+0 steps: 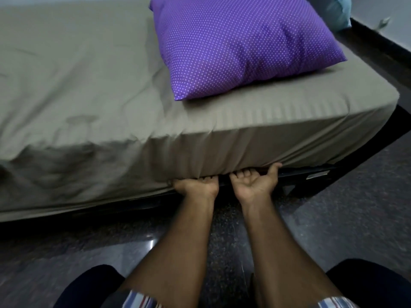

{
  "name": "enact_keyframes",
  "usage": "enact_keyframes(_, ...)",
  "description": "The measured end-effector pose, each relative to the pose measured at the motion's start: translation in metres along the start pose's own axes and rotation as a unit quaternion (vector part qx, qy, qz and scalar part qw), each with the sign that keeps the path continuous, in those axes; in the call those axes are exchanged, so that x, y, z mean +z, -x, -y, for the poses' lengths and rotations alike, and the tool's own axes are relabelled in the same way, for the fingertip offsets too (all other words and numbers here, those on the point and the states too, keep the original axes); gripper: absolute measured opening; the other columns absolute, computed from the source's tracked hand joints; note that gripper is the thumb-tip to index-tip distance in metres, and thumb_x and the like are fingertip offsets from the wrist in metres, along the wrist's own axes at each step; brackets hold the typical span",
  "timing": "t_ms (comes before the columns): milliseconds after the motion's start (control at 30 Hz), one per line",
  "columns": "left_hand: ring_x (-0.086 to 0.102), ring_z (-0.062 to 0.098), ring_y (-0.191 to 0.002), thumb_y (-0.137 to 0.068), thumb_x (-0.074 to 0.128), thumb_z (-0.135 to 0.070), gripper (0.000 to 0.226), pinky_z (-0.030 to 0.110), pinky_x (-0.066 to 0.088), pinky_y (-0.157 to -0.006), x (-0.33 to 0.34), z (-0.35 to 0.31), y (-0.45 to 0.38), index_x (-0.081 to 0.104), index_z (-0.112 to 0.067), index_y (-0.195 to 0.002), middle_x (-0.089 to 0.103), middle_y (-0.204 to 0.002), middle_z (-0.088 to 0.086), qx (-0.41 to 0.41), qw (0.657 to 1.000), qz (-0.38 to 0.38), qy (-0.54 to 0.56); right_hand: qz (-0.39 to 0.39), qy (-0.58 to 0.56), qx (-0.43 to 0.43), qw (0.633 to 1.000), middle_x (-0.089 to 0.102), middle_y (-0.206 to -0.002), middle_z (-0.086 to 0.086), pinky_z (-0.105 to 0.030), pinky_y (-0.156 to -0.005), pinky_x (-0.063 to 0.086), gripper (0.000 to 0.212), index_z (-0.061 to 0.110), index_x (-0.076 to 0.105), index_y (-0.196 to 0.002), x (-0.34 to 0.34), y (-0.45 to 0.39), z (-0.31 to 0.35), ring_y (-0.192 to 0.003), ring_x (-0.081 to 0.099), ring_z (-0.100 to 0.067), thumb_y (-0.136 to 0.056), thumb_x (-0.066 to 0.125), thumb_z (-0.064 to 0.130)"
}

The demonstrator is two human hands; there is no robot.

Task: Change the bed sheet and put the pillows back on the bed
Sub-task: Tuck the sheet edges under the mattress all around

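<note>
A grey-beige bed sheet [89, 85] covers the mattress and hangs over its near side in folds. A purple pillow [240, 45] with white dots lies on the bed at the right. A light blue pillow [338, 10] shows partly at the top right corner. My left hand [196, 187] and my right hand [253, 183] are palm-up at the mattress's lower edge, side by side. Their fingers curl under the sheet's hem and the fingertips are hidden beneath the mattress.
The dark bed frame [378, 47] runs along the right side and under the mattress. A dark speckled floor [333, 230] lies in front of the bed. My knees in dark trousers show at the bottom edge. A pale wall stands behind the bed.
</note>
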State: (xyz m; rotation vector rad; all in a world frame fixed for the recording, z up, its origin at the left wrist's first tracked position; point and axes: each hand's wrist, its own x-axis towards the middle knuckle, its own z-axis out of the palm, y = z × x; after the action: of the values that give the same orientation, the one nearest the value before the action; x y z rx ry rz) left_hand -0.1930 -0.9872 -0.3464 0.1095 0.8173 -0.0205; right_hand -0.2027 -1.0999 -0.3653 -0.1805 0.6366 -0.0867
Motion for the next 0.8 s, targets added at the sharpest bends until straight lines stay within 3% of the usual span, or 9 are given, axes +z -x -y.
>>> enact_keyframes(67,0.047,0.037,-0.135,-0.088,0.021,-0.081,0.081,0.062,0.030,-0.115,0.010,0.001,-0.011,0.063,-0.024,-0.130,0.054,-0.146,0.010,0.017,0.999,-0.007,0.037,0.004,0.029,-0.006,1.000,0.042,-0.151,-0.012,-0.055,-0.117,0.028,0.089,0.006,0.032,-0.151,-0.006,0.007,0.000,-0.139,0.041,-0.032,-0.090,0.046,0.069)
enact_keyframes(167,0.038,0.037,-0.142,-0.085,0.019,-0.086,0.088,0.061,0.024,-0.118,0.017,0.002,-0.014,0.057,-0.027,-0.138,0.046,-0.154,0.006,0.027,0.997,-0.040,0.054,-0.066,0.146,-0.019,0.987,0.036,-0.156,-0.018,-0.048,-0.118,0.029,0.075,0.004,0.026,-0.154,-0.010,0.020,-0.015,-0.143,0.037,-0.033,-0.101,0.042,0.054)
enact_keyframes(233,0.039,0.040,-0.141,-0.086,0.017,-0.085,0.088,0.062,0.024,-0.117,0.014,0.000,-0.010,0.056,-0.026,-0.139,0.046,-0.153,0.009,0.027,0.999,-0.006,0.033,-0.084,0.197,-0.013,0.977,0.042,-0.151,-0.020,-0.044,-0.116,0.034,0.072,0.001,0.030,-0.152,-0.008,0.024,-0.032,-0.139,0.044,-0.033,-0.102,0.041,0.053)
enact_keyframes(333,0.049,0.040,-0.131,-0.096,0.024,-0.064,0.072,0.060,0.030,-0.115,0.003,-0.016,-0.003,0.061,-0.014,-0.132,0.054,-0.144,0.018,-0.029,0.998,0.045,-0.018,-0.022,0.157,-0.010,0.987,0.052,-0.141,-0.019,-0.044,-0.112,0.041,0.080,0.001,0.041,-0.145,0.001,0.023,-0.051,-0.131,0.051,-0.032,-0.094,0.050,0.061)
enact_keyframes(433,0.048,0.040,-0.133,-0.103,0.029,-0.048,0.061,0.054,0.037,-0.112,-0.023,-0.046,0.014,0.056,0.001,-0.129,0.052,-0.143,0.025,-0.054,0.991,0.025,-0.119,0.003,0.101,-0.007,0.995,0.062,-0.126,-0.015,-0.048,-0.107,0.045,0.076,0.009,0.053,-0.134,0.012,0.017,-0.054,-0.118,0.060,-0.029,-0.086,0.054,0.069)
enact_keyframes(500,0.047,0.042,-0.135,-0.105,0.033,-0.049,0.066,0.050,0.042,-0.104,-0.041,-0.072,0.023,0.044,0.005,-0.141,0.046,-0.147,0.027,-0.033,0.986,-0.007,-0.162,0.010,0.080,-0.007,0.997,0.067,-0.121,-0.011,-0.049,-0.103,0.047,0.074,0.017,0.060,-0.127,0.017,0.013,-0.056,-0.114,0.062,-0.028,-0.082,0.054,0.075)
enact_keyframes(567,0.047,0.040,-0.135,-0.105,0.037,-0.045,0.063,0.047,0.042,-0.105,-0.053,-0.101,0.022,0.039,0.003,-0.147,0.045,-0.149,0.025,0.021,0.986,-0.035,-0.159,0.012,0.072,-0.016,0.997,0.072,-0.118,-0.007,-0.048,-0.100,0.049,0.075,0.023,0.064,-0.126,0.020,0.011,-0.061,-0.113,0.064,-0.026,-0.078,0.053,0.079)
enact_keyframes(700,0.038,0.039,-0.142,-0.102,0.032,-0.060,0.080,0.050,0.031,-0.118,-0.050,-0.121,0.013,0.029,0.003,-0.152,0.037,-0.154,0.025,0.065,0.993,-0.037,-0.095,0.013,0.072,-0.037,0.997,0.072,-0.121,-0.004,-0.049,-0.105,0.046,0.079,0.024,0.064,-0.129,0.019,0.012,-0.069,-0.117,0.064,-0.025,-0.078,0.049,0.082)
enact_keyframes(800,0.035,0.035,-0.145,-0.096,0.028,-0.071,0.086,0.051,0.026,-0.121,-0.031,-0.112,0.009,0.031,-0.009,-0.155,0.036,-0.157,0.017,0.074,0.995,-0.035,-0.051,0.019,0.078,-0.014,0.997,0.067,-0.127,-0.009,-0.052,-0.108,0.043,0.077,0.017,0.060,-0.130,0.015,0.022,-0.070,-0.120,0.061,-0.027,-0.079,0.058,0.075)
